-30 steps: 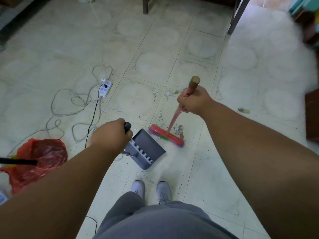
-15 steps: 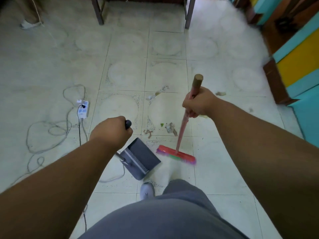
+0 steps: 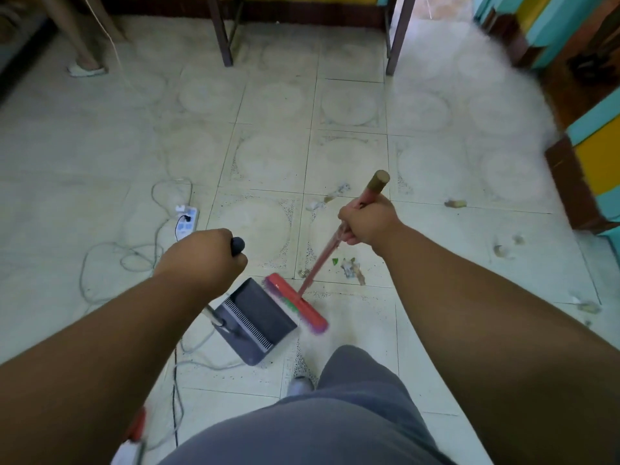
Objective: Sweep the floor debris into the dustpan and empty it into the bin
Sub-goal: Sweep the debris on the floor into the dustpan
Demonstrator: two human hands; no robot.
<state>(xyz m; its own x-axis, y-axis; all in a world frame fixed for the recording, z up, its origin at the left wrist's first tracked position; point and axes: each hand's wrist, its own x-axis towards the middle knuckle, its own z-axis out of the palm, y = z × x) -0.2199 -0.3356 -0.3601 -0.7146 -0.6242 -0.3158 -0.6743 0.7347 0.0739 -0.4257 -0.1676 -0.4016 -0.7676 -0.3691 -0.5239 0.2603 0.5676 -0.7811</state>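
The left hand (image 3: 201, 260) grips the handle of the dustpan (image 3: 256, 318), which sits on the tiled floor (image 3: 268, 105). The right hand (image 3: 367, 223) grips the broom (image 3: 295, 302) near its top; its red head seems to touch the dustpan's lip. Debris (image 3: 350, 268) lies just beyond the head, more scattered farther off.

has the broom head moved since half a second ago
Yes. The broom head has swung toward the dustpan and now sits at its open edge, leaving the small debris pile on the floor tile behind it.
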